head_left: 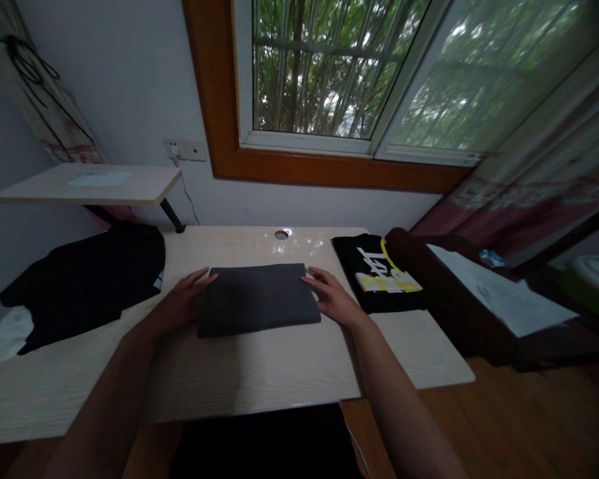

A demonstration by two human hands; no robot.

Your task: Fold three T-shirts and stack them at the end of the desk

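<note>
A dark grey, flat rectangular piece (pixel 259 299), which looks like folded cloth, lies on the pale wooden desk (pixel 259 379) in front of me. My left hand (pixel 184 303) is at its left side, fingers stretched and fingertips touching the upper left corner. On the opposite side, my right hand (pixel 335 299) has its fingers apart, with the tips at the upper right edge. Neither hand is wrapped around the piece. Just beyond my right hand lies a folded black T-shirt (pixel 344 256) with white and yellow print.
Black clothing (pixel 90 279) is heaped at the left, with a white piece (pixel 10 332) beside it. A raised shelf (pixel 144 183) stands behind it. Right of the desk is a dark brown surface (pixel 429 286) with a white sheet (pixel 499 293). A window (pixel 339 73) is ahead.
</note>
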